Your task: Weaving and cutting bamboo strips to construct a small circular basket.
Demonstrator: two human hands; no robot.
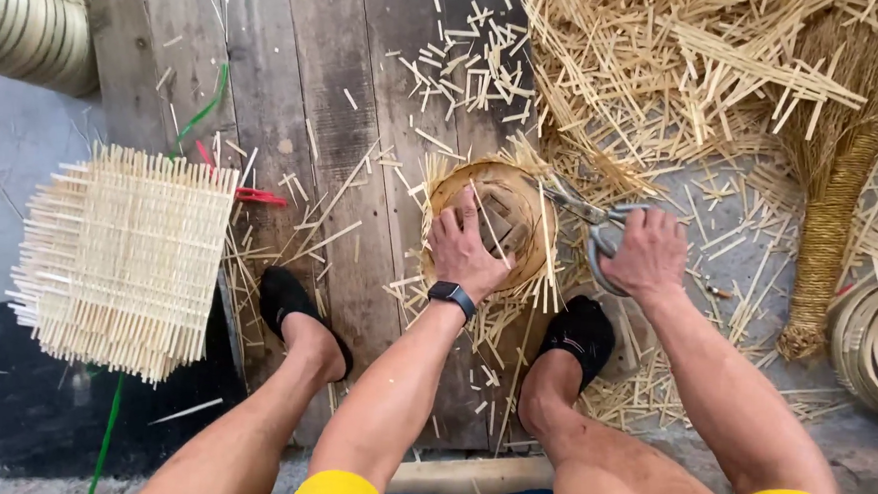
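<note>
Nearest the camera, two bare knees and two feet in black slippers rest on grey wooden planks [298,79] littered with cut bamboo slivers. Between the feet, the left hand [467,248] lies spread, fingers wide, pressed flat on a small round woven basket [521,216] whose rim bristles with untrimmed strips. Just right of it, the right hand [649,253] is closed around the handles of metal shears [591,217], blades reaching to the basket's right edge. To the left, well apart, a square woven mat [123,261] with ragged strip ends overhangs the planks' edge. Bare plank lies between mat and basket. Farther off, a heap of bamboo offcuts [659,68] crowds the top right, beside a straw broom [843,188].
</note>
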